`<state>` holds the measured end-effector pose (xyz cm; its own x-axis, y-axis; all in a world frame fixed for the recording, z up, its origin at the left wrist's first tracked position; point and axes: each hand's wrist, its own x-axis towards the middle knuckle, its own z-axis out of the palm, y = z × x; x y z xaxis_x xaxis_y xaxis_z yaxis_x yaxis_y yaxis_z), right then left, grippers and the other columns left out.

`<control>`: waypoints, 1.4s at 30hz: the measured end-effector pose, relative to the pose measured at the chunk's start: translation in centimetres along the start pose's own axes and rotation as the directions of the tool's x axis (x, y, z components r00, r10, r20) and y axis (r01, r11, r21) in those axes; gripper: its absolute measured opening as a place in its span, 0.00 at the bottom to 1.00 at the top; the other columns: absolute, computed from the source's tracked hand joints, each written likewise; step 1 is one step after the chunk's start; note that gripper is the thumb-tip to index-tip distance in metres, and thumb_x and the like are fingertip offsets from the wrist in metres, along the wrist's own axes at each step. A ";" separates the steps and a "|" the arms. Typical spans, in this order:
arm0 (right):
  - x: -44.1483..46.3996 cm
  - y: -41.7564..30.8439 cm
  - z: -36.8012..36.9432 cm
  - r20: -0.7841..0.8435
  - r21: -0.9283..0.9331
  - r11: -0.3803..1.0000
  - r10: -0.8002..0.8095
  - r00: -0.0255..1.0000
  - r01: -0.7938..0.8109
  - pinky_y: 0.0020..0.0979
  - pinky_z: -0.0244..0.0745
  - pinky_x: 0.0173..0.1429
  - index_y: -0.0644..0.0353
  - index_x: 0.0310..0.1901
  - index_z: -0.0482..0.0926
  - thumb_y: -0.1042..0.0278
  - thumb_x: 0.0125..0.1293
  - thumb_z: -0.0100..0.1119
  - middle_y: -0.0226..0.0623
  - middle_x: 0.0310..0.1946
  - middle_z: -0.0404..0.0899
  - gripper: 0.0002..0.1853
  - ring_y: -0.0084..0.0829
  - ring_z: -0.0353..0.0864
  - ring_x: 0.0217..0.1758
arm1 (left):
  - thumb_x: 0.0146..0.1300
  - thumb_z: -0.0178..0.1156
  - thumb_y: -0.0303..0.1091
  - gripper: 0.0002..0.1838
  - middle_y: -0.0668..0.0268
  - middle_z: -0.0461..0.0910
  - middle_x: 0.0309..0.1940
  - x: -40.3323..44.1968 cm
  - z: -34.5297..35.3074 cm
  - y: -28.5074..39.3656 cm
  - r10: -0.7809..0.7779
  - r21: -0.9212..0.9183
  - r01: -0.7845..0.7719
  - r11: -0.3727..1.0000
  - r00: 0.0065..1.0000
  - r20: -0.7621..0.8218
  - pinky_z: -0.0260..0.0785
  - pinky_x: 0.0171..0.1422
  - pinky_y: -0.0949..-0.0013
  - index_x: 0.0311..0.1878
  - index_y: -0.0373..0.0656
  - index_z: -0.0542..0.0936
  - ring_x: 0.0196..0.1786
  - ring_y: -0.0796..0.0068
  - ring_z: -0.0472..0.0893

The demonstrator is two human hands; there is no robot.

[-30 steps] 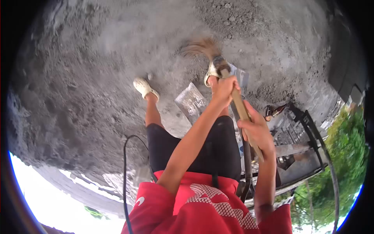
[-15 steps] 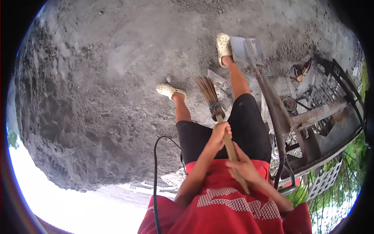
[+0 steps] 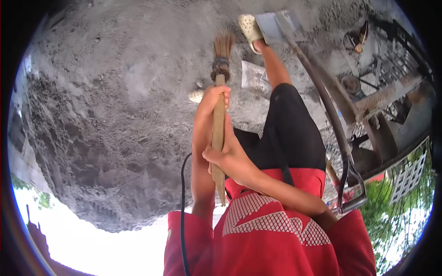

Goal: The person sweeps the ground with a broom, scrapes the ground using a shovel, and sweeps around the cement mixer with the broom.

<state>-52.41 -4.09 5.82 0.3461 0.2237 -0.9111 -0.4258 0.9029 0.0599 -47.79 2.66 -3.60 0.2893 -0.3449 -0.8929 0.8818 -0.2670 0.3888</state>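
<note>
Both my hands grip a stick broom with a flat wooden handle [image 3: 218,120], held out in front of my body. My left hand [image 3: 214,97] wraps round the handle just below the bound collar [image 3: 220,68]. Lower down, near the tapered end, my right hand [image 3: 218,157] closes round the same handle. Stiff brown bristles [image 3: 224,44], slightly blurred, point away from me over the grey dusty ground [image 3: 152,60]. I cannot tell whether they touch it. A crumpled clear plastic bag [image 3: 255,76] lies right of the broom.
My pale clogs [image 3: 251,31] stand on the ground, the left one [image 3: 196,96] partly hidden. A large grey mound [image 3: 106,170] rises at left. What looks like a shovel [image 3: 272,26] leans at right, beside a rusty metal frame [image 3: 391,94]. A black cable [image 3: 183,207] hangs by my left arm.
The broom has swung forward and to the left, with both hands moving along with it. Its bristles now lie beyond the plastic bag, and my right forearm crosses my body.
</note>
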 end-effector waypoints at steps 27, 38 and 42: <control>13.4 -0.3 6.2 -0.301 0.473 0.795 -0.259 0.918 0.379 0.32 0.69 0.45 0.61 0.45 0.70 0.57 0.53 0.63 0.33 0.36 0.74 0.22 0.25 0.73 0.40 | 0.52 0.52 0.26 0.12 0.71 0.64 0.15 3.0 -6.8 16.6 -0.641 0.926 0.184 0.329 0.764 0.076 0.59 0.16 0.77 0.41 0.39 0.65 0.13 0.81 0.65; -4.8 8.6 1.4 -0.712 0.047 0.710 -0.470 0.522 0.703 0.23 0.69 0.46 0.65 0.51 0.70 0.65 0.53 0.61 0.37 0.39 0.75 0.24 0.25 0.74 0.41 | 0.42 0.56 0.31 0.09 0.61 0.71 0.13 12.7 -16.2 9.6 -0.508 0.988 -0.148 -0.042 0.855 0.106 0.66 0.21 0.63 0.25 0.34 0.73 0.17 0.68 0.74; -3.6 15.4 -1.2 -0.756 0.085 0.738 -0.390 0.525 0.670 0.23 0.69 0.46 0.65 0.50 0.70 0.64 0.54 0.60 0.37 0.39 0.75 0.23 0.25 0.74 0.41 | 0.40 0.55 0.34 0.11 0.57 0.75 0.14 13.6 -17.3 6.8 -0.429 0.981 -0.169 -0.096 0.896 0.112 0.71 0.26 0.62 0.18 0.33 0.76 0.19 0.64 0.78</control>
<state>-61.17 8.58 9.53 -0.2842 -0.5123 -0.8104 -0.0117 0.8471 -0.5313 -31.44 11.72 -16.98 -0.1605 -0.2956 -0.9417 -0.4988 -0.7990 0.3358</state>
